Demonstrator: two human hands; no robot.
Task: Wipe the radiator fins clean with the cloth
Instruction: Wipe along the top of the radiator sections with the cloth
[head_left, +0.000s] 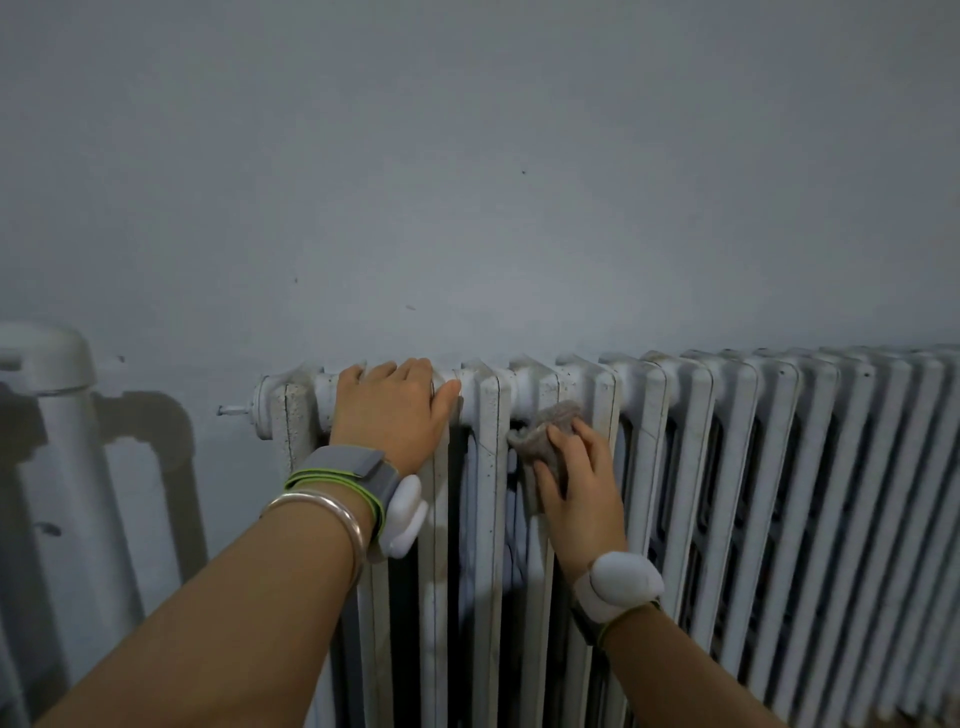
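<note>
The white cast-iron ribbed radiator fills the view from six to three o'clock, below a plain grey wall. The left hand braces on its top, fingers hooked over the edge. At three o'clock from it, the right hand pinches a small grey-brown bunched cloth between thumb and fingers, pressing it into a gap near the fin tops. For a good stroke, wrap cloth round the fingertips (dust likely sits deep) and draw down each fin's full length.
</note>
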